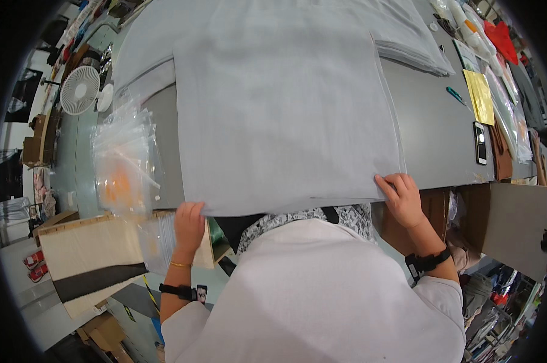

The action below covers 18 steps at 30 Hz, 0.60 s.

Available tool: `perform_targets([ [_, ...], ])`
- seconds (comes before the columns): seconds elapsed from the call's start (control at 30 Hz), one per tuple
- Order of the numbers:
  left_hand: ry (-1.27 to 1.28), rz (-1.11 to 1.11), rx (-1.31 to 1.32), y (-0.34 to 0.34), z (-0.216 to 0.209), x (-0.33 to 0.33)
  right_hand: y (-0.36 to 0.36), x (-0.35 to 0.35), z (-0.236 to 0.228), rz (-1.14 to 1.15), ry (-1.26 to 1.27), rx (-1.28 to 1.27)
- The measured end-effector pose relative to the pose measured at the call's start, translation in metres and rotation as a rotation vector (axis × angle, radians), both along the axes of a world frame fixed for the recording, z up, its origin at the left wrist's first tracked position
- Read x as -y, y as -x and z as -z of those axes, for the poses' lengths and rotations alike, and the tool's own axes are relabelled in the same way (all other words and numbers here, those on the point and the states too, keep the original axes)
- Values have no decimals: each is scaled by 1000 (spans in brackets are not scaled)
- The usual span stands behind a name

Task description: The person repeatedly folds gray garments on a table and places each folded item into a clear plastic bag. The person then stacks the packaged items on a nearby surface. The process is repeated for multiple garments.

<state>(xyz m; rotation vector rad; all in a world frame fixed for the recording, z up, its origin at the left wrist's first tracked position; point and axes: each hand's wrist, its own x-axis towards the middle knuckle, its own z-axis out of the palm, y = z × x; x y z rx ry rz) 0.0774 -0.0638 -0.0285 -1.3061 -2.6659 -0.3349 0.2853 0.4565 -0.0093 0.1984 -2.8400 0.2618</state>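
A light grey long-sleeved garment [285,115] lies spread flat, its lower hem running along the table's near edge. My left hand [190,227] is closed on the hem's left corner, fingertips hidden at the fabric's edge. At the right corner, my right hand [402,198] pinches the hem between thumb and fingers. Between the two hands the cloth looks smooth, with a slight fold line toward the right. Both sleeves extend outward at the far end, and the right one lies on stacked layers of similar grey cloth [415,54].
Left of the garment lie clear plastic bags [125,160] with orange print, near a white fan [80,91]. On the right side of the grey table [431,133] are a phone [480,143], a green cutter [455,95] and a yellow packet [479,97]. Cardboard boxes [467,212] stand below right.
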Motion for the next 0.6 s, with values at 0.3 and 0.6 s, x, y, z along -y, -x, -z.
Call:
perform_targets([
  [0.3,-420,-125,410,-7,-76,34,-35,-24,-44,104,1057,253],
  [0.6,-860,-554,1071,183,-20,-23,128,-75,11,498,1177,171],
])
